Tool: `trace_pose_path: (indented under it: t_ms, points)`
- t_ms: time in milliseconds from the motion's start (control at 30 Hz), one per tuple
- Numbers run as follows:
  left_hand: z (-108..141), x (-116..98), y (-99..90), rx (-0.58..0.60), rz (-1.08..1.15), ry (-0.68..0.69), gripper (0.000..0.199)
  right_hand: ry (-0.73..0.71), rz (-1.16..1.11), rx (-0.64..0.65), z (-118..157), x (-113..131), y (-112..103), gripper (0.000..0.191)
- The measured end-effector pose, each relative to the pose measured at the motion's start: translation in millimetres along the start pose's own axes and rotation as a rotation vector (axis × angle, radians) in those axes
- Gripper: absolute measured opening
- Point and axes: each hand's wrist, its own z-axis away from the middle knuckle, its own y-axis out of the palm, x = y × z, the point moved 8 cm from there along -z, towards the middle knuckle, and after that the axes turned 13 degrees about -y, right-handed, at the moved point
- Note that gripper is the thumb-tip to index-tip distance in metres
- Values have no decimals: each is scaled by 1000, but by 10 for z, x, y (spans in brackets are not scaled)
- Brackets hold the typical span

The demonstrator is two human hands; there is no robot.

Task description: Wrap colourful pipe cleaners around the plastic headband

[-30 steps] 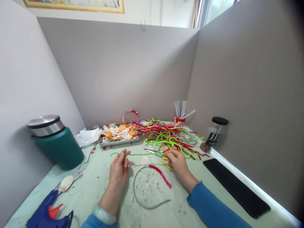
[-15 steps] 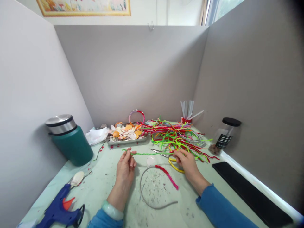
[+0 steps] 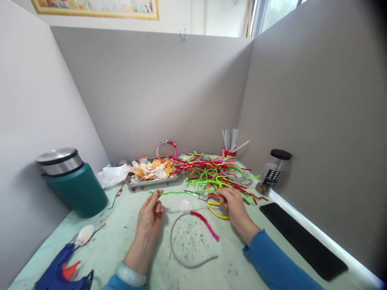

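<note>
Between my two hands a thin green pipe cleaner (image 3: 178, 193) is stretched level above the table. My left hand (image 3: 151, 217) pinches it near its left end, thumb against fingers. At the other end my right hand (image 3: 234, 203) grips it, fingertips closed. Scissors with yellow and red handles (image 3: 216, 213) lie just beside and partly behind my right hand. Below, on the table, rests a grey headband (image 3: 171, 237), its upper right stretch wrapped in red and pink fuzz (image 3: 205, 223). A small clear round piece (image 3: 185, 205) sits just above the headband.
Behind are a heap of coloured pipe cleaners (image 3: 211, 171), a metal tray (image 3: 151, 182) of shells and a decorated band (image 3: 175, 150). To the left stand a green flask (image 3: 80, 189) and a blue glue gun (image 3: 57, 266). On the right are a jar (image 3: 273, 173) and a black slab (image 3: 302, 239).
The whole view has shifted slightly, so things appear further left. Both hands still hold the green pipe cleaner taut, in much the same pose.
</note>
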Motion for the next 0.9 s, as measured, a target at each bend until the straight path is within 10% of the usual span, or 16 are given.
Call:
trace_pose_path:
  t_ms: [667, 900]
  points:
    - [11, 92, 52, -82, -571, 50, 33, -18, -137, -157, -152, 13, -282, 20]
    - [85, -44, 23, -283, -962, 215, 27, -108, -96, -200, -182, 100, -350, 24]
